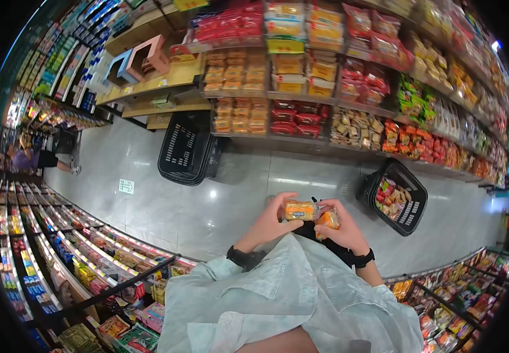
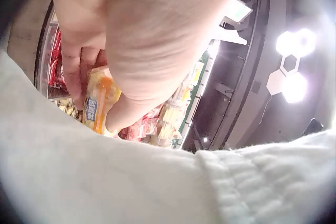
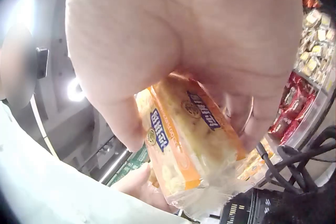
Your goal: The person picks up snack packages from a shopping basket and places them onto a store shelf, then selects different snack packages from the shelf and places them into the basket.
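Observation:
My left hand (image 1: 271, 222) grips a snack pack (image 1: 300, 210) in a clear and orange wrapper with a blue label, thumb below and fingers above. In the left wrist view the same pack (image 2: 100, 100) shows between thumb and fingers. My right hand (image 1: 347, 228) holds a second, similar pack (image 1: 327, 221), tilted, close beside the first. The right wrist view shows this pack (image 3: 184, 129) between thumb and fingers, its crimped clear end pointing down. Both hands are in front of my light shirt (image 1: 254, 288).
A black basket (image 1: 404, 215) with several snacks stands on the floor at right; stacked black baskets (image 1: 187, 150) stand at left. Snack shelves (image 1: 301, 97) run along the far side. Racks (image 1: 84, 253) curve round the near left. A person (image 1: 31, 157) is at far left.

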`<move>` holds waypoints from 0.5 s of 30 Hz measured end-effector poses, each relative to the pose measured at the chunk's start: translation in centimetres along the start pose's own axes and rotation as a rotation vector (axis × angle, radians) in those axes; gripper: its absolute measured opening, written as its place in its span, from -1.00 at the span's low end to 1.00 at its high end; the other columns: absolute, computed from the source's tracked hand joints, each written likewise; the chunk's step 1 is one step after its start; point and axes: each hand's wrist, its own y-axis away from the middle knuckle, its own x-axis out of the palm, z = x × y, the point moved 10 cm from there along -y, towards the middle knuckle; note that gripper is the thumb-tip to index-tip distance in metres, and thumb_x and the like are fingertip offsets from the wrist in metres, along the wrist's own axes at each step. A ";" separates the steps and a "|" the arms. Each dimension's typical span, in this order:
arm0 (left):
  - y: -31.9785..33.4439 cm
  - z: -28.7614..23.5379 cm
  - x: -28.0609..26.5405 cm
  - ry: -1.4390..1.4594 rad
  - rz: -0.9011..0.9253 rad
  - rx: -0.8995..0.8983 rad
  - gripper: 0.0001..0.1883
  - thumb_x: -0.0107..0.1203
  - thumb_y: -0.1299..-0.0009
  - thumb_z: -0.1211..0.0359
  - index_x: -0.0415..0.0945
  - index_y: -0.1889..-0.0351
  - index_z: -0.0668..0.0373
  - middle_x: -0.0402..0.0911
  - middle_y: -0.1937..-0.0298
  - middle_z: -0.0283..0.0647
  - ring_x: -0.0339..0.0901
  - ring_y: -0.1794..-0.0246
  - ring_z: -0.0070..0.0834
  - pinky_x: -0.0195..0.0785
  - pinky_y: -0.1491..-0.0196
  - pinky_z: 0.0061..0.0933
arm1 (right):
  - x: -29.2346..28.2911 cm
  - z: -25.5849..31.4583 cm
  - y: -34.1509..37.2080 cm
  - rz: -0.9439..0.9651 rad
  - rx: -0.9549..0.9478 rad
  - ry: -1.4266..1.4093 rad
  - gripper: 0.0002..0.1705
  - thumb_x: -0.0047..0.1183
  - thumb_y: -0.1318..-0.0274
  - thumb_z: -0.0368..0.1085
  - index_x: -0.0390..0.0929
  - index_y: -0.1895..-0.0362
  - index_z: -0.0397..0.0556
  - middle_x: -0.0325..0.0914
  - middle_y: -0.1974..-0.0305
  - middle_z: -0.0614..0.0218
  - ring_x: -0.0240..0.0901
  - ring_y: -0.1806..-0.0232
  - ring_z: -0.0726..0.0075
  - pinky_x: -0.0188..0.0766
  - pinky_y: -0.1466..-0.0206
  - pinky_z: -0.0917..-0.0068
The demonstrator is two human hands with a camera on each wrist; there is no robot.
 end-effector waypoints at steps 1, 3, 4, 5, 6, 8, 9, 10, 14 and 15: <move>0.2 -0.5 -2.1 -0.002 -0.037 0.004 -0.32 0.39 -0.45 0.49 0.26 -0.46 0.20 0.57 -0.25 -0.18 0.57 -0.28 -0.45 0.47 -0.33 -0.33 | 1.4 0.5 -1.6 0.033 -0.006 -0.018 -0.31 0.42 -0.18 -0.38 0.41 -0.36 0.00 0.61 0.02 0.32 0.59 0.00 0.42 0.55 -0.13 0.41; 0.6 0.3 -5.8 0.101 -0.133 -0.016 -0.32 0.40 -0.43 0.51 0.24 -0.43 0.18 0.57 -0.25 -0.14 0.59 -0.26 -0.42 0.50 -0.30 -0.32 | 3.8 1.5 -3.9 0.087 0.031 -0.008 -0.30 0.40 -0.19 -0.43 0.41 -0.39 -0.01 0.62 -0.04 0.30 0.60 -0.04 0.43 0.56 -0.15 0.39; 0.5 0.7 -7.7 0.146 -0.176 -0.022 -0.32 0.40 -0.42 0.51 0.23 -0.41 0.16 0.56 -0.25 -0.12 0.60 -0.26 -0.41 0.51 -0.28 -0.32 | 4.7 2.2 -5.2 0.108 0.044 -0.004 -0.29 0.39 -0.19 -0.46 0.41 -0.40 -0.01 0.62 -0.08 0.29 0.60 -0.06 0.43 0.57 -0.17 0.38; 0.3 1.1 -9.3 0.134 -0.198 0.001 -0.34 0.40 -0.42 0.52 0.24 -0.38 0.16 0.55 -0.25 -0.12 0.60 -0.25 -0.41 0.53 -0.27 -0.33 | 5.5 3.1 -6.4 0.130 0.068 0.020 -0.30 0.40 -0.18 -0.46 0.42 -0.39 -0.02 0.63 -0.07 0.29 0.61 -0.06 0.43 0.58 -0.15 0.37; 0.1 1.4 -10.7 0.122 -0.219 0.025 -0.36 0.39 -0.43 0.52 0.24 -0.35 0.16 0.53 -0.26 -0.12 0.61 -0.24 -0.41 0.54 -0.25 -0.34 | 6.1 4.2 -7.5 0.152 0.093 0.047 -0.31 0.40 -0.18 -0.45 0.43 -0.38 -0.03 0.65 -0.06 0.29 0.62 -0.05 0.43 0.59 -0.14 0.37; -0.4 1.7 -12.9 0.156 -0.266 0.033 -0.38 0.38 -0.43 0.53 0.25 -0.34 0.16 0.51 -0.26 -0.14 0.62 -0.23 -0.41 0.56 -0.23 -0.37 | 6.7 4.8 -9.6 0.175 0.100 0.100 -0.33 0.41 -0.17 -0.45 0.45 -0.36 -0.05 0.67 -0.06 0.29 0.63 -0.04 0.42 0.60 -0.12 0.37; -0.7 1.7 -13.6 0.201 -0.294 0.016 -0.38 0.38 -0.43 0.53 0.25 -0.35 0.16 0.49 -0.26 -0.15 0.62 -0.22 -0.41 0.57 -0.22 -0.39 | 6.8 4.7 -10.6 0.178 0.084 0.127 -0.34 0.41 -0.17 -0.45 0.46 -0.35 -0.05 0.67 -0.06 0.29 0.63 -0.04 0.42 0.61 -0.11 0.37; -1.1 1.8 -14.3 0.246 -0.321 -0.002 -0.37 0.38 -0.44 0.53 0.25 -0.37 0.17 0.48 -0.26 -0.15 0.63 -0.22 -0.41 0.57 -0.22 -0.40 | 6.7 4.7 -11.6 0.182 0.068 0.152 -0.35 0.41 -0.17 -0.45 0.47 -0.34 -0.06 0.68 -0.06 0.29 0.63 -0.04 0.42 0.61 -0.10 0.37; -3.8 1.7 -17.7 0.212 -0.432 -0.025 -0.35 0.37 -0.45 0.52 0.26 -0.42 0.18 0.46 -0.25 -0.18 0.62 -0.23 -0.40 0.57 -0.21 -0.42 | 5.5 5.0 -16.1 0.171 0.105 0.132 -0.38 0.40 -0.19 -0.44 0.48 -0.32 -0.06 0.68 -0.02 0.29 0.62 -0.04 0.42 0.60 -0.11 0.37; -4.7 1.8 -18.6 0.209 -0.458 -0.032 -0.34 0.37 -0.45 0.51 0.26 -0.44 0.17 0.46 -0.26 -0.17 0.62 -0.23 -0.39 0.57 -0.21 -0.41 | 5.0 4.8 -17.4 0.164 0.109 0.124 -0.38 0.39 -0.19 -0.44 0.47 -0.32 -0.06 0.67 -0.02 0.30 0.61 -0.05 0.42 0.59 -0.12 0.38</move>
